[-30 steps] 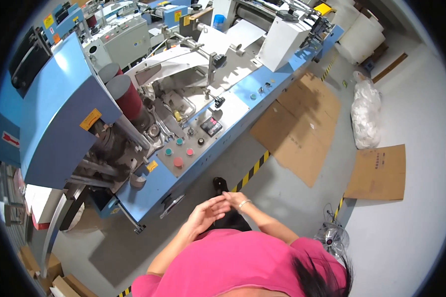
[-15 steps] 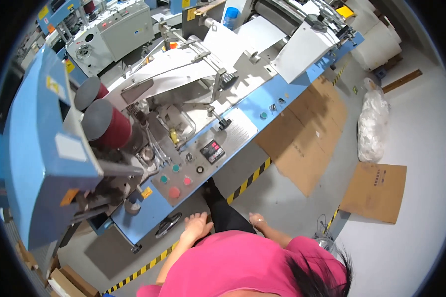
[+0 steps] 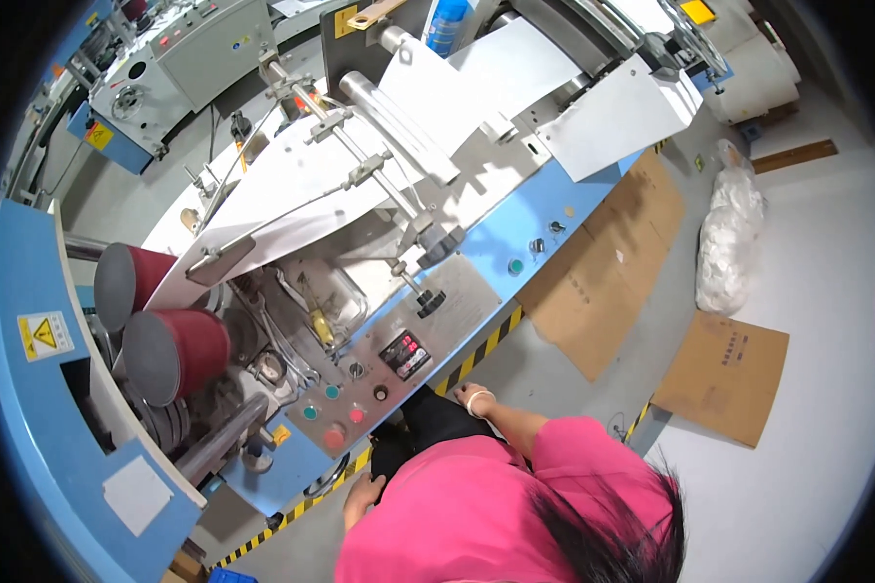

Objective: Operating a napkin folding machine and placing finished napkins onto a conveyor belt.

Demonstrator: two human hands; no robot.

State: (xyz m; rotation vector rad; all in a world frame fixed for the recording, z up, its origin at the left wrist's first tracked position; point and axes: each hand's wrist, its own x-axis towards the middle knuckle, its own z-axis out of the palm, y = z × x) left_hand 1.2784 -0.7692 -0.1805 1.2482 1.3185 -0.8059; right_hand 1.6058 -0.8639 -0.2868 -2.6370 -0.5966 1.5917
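Observation:
My left hand (image 3: pixel 364 492) hangs low beside my hip, fingers loosely stretched and holding nothing I can see; part of it is hidden by my body. My right hand (image 3: pixel 476 399), a light band at its wrist, is in front of my body near the machine's front edge, its fingers loosely apart. Closest to both hands is the control panel (image 3: pixel 369 395) of a blue and grey machine, with a red button (image 3: pixel 334 436), green buttons and a small lit display (image 3: pixel 404 355). A handwheel (image 3: pixel 329 478) sits under the panel's edge near my left hand.
Two dark red rollers (image 3: pixel 191 355) stand at left by a blue cover (image 3: pixel 34 291). A white web (image 3: pixel 292 209) runs under metal bars. Wrenches (image 3: pixel 277 335) and a yellow-handled screwdriver (image 3: pixel 321 325) lie on the machine. Cardboard (image 3: pixel 603 282) and a wrapped plastic bundle (image 3: pixel 729 238) are at right.
The blue cover on the left has swung away, showing more of the rollers. I have leaned in closer to the machine. My left hand has drawn back; my right hand has come forward.

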